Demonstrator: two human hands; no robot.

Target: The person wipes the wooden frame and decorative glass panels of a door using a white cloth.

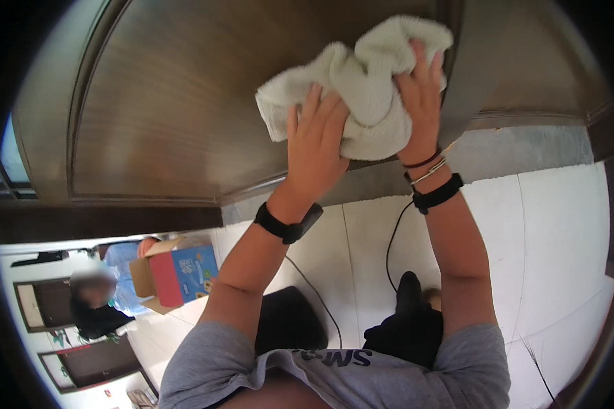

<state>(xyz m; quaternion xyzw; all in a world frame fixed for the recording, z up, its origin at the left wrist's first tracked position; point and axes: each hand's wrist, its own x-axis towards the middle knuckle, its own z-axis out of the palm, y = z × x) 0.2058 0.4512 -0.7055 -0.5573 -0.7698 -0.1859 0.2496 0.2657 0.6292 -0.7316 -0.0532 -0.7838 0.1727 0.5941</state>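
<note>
A thick, bunched white cloth (373, 97), apparently terry, lies against a dark brown wooden panel (184, 102). On the cloth's left part rests my left hand (317, 138), fingers spread and pressing it to the wood. My right hand (422, 102) holds the cloth's right side, beside the raised vertical edge of the panel. The folds hide whatever is beneath them. Each wrist wears a black strap, and the right one also has bracelets.
Below the panel runs a grey base strip (532, 151), then pale floor tiles (547, 230). A thin black cable (389, 250) crosses the floor near my feet. At left stand an open cardboard box (184, 276), clear plastic containers (125, 276) and another person (94, 317).
</note>
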